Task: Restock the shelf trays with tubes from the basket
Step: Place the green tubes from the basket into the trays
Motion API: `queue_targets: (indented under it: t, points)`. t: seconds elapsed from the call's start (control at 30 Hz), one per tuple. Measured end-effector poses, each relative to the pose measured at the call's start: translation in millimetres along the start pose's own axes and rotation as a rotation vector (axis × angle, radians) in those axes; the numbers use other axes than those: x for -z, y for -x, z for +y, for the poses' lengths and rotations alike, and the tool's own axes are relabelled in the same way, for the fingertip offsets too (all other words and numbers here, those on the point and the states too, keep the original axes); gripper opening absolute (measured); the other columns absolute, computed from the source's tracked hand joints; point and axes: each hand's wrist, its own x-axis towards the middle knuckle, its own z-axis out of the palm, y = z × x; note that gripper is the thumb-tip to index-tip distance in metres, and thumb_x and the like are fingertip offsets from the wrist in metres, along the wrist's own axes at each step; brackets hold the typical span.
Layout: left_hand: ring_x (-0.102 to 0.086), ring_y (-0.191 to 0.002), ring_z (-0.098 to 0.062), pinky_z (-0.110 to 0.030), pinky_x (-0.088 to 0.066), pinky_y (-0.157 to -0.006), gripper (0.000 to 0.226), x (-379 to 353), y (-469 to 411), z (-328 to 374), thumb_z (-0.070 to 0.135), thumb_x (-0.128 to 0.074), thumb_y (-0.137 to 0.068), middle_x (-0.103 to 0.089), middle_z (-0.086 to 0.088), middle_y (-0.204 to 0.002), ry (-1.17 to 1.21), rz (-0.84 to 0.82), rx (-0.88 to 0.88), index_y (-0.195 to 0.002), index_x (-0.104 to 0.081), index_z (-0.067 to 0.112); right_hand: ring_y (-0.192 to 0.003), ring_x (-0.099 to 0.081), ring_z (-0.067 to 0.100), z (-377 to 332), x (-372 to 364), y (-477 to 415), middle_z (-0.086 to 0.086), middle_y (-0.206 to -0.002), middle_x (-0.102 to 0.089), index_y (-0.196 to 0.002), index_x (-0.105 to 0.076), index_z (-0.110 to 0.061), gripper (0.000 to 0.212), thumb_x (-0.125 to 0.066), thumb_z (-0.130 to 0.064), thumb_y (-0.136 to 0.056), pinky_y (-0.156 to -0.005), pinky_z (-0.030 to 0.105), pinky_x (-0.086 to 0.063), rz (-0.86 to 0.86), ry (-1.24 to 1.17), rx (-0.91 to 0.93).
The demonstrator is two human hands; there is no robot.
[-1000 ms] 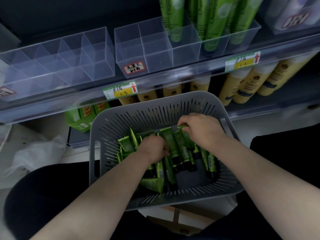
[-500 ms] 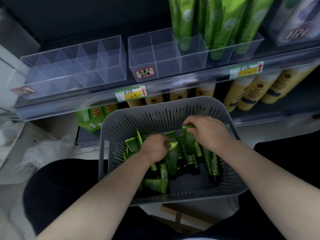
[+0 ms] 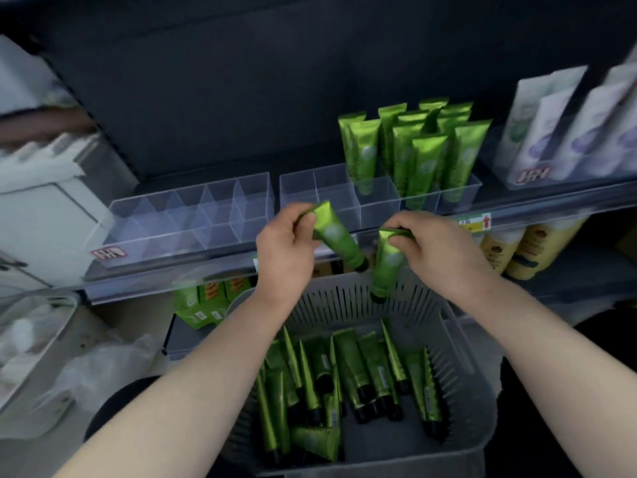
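Hovering between a grey slotted basket (image 3: 463, 360) and a shelf (image 3: 172, 278), two green tubes are held up, one in each hand. The left tube (image 3: 336, 234) is pinched near its flat crimped end by the curled fingers of the left hand (image 3: 286, 251), and its dark cap slants down to the right. The right tube (image 3: 387, 267) is gripped at its crimped end by the right hand (image 3: 436, 251) and hangs cap-down, just above the basket's far wall. Many more loose tubes (image 3: 362, 374) are seen lying in the basket, below the forearms.

On the shelf just beyond the hands, a clear divided tray (image 3: 331, 193) is seen. Its left compartments are unfilled and its right ones are packed with upright tubes (image 3: 417, 157). A second tray (image 3: 193, 215) to its left holds nothing.

The tubes are judged to be light, soft-walled and rather slick, so a hard squeeze at the middle is best avoided. A hold near the stiff crimped end, as here, is judged to suit lowering each tube cap-first into a compartment.
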Motion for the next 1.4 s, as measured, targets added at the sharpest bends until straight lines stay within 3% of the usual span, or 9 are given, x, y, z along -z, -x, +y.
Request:
queue_targets:
  t: [0.13,0.27,0.37,0.63,0.83,0.93,1.03,1.23,1.4]
  points:
    - [-0.064,-0.075,-0.007,-0.04,-0.06,-0.071,0.02,-5.6,-39.8,48.9,0.011,-0.049,-0.097,-0.062,0.007,-0.079,0.1,0.119,-0.074,-0.091,-0.063,0.022,-0.098,-0.059,0.025,0.7,27.4,-13.1,0.0,-0.109,-0.065,-0.111,-0.064,-0.026,0.019,-0.057,-0.022,-0.094,-0.075,0.04,-0.051,0.107,0.027,-0.024]
    - [-0.066,-0.08,-0.016,-0.043,-0.059,-0.072,0.018,-22.8,-75.6,69.3,0.015,-0.051,-0.094,-0.062,0.013,-0.078,-0.015,0.146,-0.188,-0.095,-0.067,0.022,-0.102,-0.059,0.024,5.4,38.7,-18.1,0.0,-0.114,-0.065,-0.115,-0.064,-0.028,0.022,-0.057,-0.023,-0.094,-0.076,0.036,-0.05,0.144,0.037,-0.045]
    - [-0.065,-0.074,-0.015,-0.037,-0.057,-0.072,0.019,-40.1,-92.6,73.5,0.011,-0.051,-0.094,-0.062,0.011,-0.076,-0.137,0.1,-0.208,-0.098,-0.07,0.014,-0.103,-0.058,0.024,10.4,42.8,-16.7,-0.002,-0.115,-0.065,-0.114,-0.064,-0.028,0.022,-0.057,-0.024,-0.094,-0.076,0.035,-0.047,0.141,0.036,-0.053]
    - [-0.052,-0.094,-0.007,-0.007,-0.031,-0.071,0.027,-69.5,-111.7,60.6,0.006,-0.049,-0.096,-0.067,-0.009,-0.112,-0.419,-0.066,-0.169,-0.117,-0.066,0.008,-0.101,-0.059,0.021,20.2,51.5,-18.8,-0.004,-0.113,-0.065,-0.113,-0.064,-0.03,0.022,-0.057,-0.023,-0.094,-0.075,0.034,-0.047,0.165,0.038,-0.047]
    - [-0.059,-0.108,-0.02,-0.014,-0.037,-0.081,0.03,-66.7,-109.1,54.4,0.006,-0.048,-0.096,-0.064,-0.011,-0.118,-0.41,-0.052,-0.117,-0.122,-0.061,0.007,-0.101,-0.059,0.02,6.7,67.3,-36.8,-0.004,-0.113,-0.065,-0.114,-0.063,-0.031,0.023,-0.055,-0.023,-0.094,-0.075,0.032,-0.046,0.255,0.032,0.006]
    - [-0.059,-0.107,-0.022,-0.025,-0.045,-0.091,0.03,-58.6,-105.3,55.4,0.003,-0.049,-0.093,-0.064,-0.013,-0.116,-0.394,-0.012,-0.189,-0.121,-0.061,0.005,-0.102,-0.058,0.021,-5.6,72.2,-51.0,-0.003,-0.114,-0.064,-0.115,-0.062,-0.029,0.023,-0.054,-0.022,-0.095,-0.073,0.031,-0.042,0.299,0.044,0.034]
    - [-0.061,-0.1,-0.02,-0.027,-0.048,-0.088,0.028,-47.4,-96.4,54.7,0.001,-0.052,-0.09,-0.065,-0.01,-0.11,-0.392,0.007,-0.294,-0.115,-0.064,0.007,-0.103,-0.057,0.023,-17.3,74.7,-67.8,-0.001,-0.114,-0.063,-0.115,-0.061,-0.027,0.023,-0.052,-0.022,-0.095,-0.071,0.031,-0.038,0.319,0.081,0.058]
    - [-0.057,-0.103,-0.024,-0.039,-0.05,-0.085,0.025,-14.6,-66.7,41.9,-0.001,-0.054,-0.089,-0.065,-0.007,-0.11,-0.594,-0.249,-0.515,-0.105,-0.069,0.011,-0.102,-0.056,0.027,-27.8,68.0,-98.4,0.004,-0.111,-0.062,-0.116,-0.06,-0.024,0.022,-0.051,-0.02,-0.096,-0.069,0.032,-0.039,0.305,0.146,0.057]
    - [-0.056,-0.105,-0.025,-0.039,-0.051,-0.082,0.025,5.9,-53.9,33.7,0.0,-0.055,-0.09,-0.065,-0.006,-0.115,-0.675,-0.331,-0.53,-0.108,-0.069,0.01,-0.103,-0.057,0.028,-25.7,55.3,-112.6,0.006,-0.113,-0.062,-0.118,-0.058,-0.023,0.026,-0.053,-0.015,-0.095,-0.069,0.032,-0.04,0.187,0.214,0.028]
